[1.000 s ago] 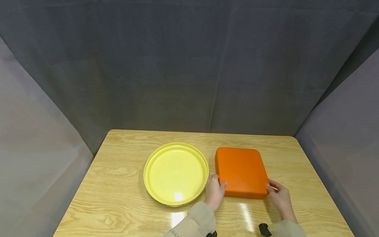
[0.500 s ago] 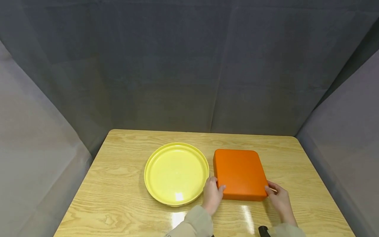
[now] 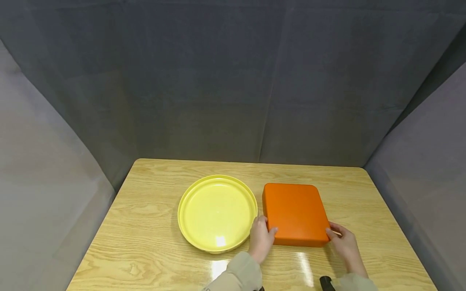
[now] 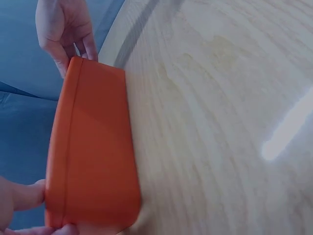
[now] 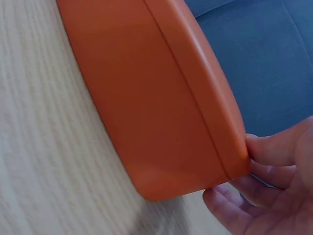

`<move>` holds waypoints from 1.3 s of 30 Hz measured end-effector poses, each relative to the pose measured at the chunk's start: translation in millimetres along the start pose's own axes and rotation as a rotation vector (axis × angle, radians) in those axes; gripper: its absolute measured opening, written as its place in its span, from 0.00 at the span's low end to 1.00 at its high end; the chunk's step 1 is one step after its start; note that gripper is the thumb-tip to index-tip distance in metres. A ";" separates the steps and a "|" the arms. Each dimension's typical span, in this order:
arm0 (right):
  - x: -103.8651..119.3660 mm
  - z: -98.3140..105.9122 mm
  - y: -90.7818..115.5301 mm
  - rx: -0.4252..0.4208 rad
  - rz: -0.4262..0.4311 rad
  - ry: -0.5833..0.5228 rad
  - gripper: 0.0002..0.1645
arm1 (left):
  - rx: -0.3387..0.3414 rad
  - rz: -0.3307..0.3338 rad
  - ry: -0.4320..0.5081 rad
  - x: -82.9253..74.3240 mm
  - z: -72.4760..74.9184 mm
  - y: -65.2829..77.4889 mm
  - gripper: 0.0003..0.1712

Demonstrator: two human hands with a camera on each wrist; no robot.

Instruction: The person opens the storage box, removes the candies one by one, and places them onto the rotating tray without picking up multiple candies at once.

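Observation:
A square orange box (image 3: 295, 214) with rounded corners sits on the table, right of a round yellow tray (image 3: 217, 214). In the wrist views a seam below its top marks off a lid (image 5: 205, 98). My left hand (image 3: 260, 239) holds the near left corner, thumb on the front edge and fingers along the left side, between box and tray. At the near right corner my right hand (image 3: 345, 245) pinches the lid's edge, its thumb (image 5: 274, 147) on top and fingers against the side. Both hands also show in the left wrist view, the right hand (image 4: 66, 29) at the far corner.
The wood-grain table (image 3: 138, 226) ends at a dark grey cloth (image 3: 204, 89) behind. Pale grey panels (image 3: 43, 161) flank it on both sides. Black wrist gear (image 3: 325, 283) shows by the right sleeve.
From one second to half a second ago, the box slid slightly toward me and left, both hands going along with it. Since then box and hands have stayed almost still.

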State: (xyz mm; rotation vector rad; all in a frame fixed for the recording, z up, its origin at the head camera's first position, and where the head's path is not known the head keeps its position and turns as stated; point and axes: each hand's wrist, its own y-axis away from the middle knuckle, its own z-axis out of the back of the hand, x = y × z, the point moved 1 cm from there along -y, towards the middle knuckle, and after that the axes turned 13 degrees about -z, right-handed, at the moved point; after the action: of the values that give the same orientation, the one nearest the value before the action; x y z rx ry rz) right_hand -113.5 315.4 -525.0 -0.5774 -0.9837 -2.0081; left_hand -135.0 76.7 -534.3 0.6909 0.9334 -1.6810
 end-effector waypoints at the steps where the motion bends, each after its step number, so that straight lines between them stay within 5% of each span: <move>1: 0.0 1.1 -0.9 0.012 0.000 0.004 0.29 | 0.011 0.003 -0.001 -0.9 0.7 -1.1 0.20; 10: 8.0 7.7 -10.7 0.062 0.035 0.052 0.32 | 0.156 0.013 0.002 -7.3 6.1 -22.0 0.37; 15: 21.4 10.7 -19.9 0.088 0.048 0.070 0.33 | 0.171 0.051 -0.032 -7.5 5.0 -40.5 0.39; 28: 52.5 16.0 -52.4 0.123 0.075 0.124 0.32 | 0.158 0.071 -0.126 -3.7 6.1 -87.8 0.24; 39: 70.9 9.9 -70.1 0.120 0.057 0.133 0.31 | 0.136 0.116 -0.174 -1.7 0.3 -101.1 0.18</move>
State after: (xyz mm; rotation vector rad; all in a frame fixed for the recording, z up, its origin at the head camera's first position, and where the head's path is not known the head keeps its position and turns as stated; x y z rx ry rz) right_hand -210.9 316.3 -501.5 -0.3970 -0.9885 -1.8969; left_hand -231.3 92.6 -508.0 0.6633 0.6497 -1.6825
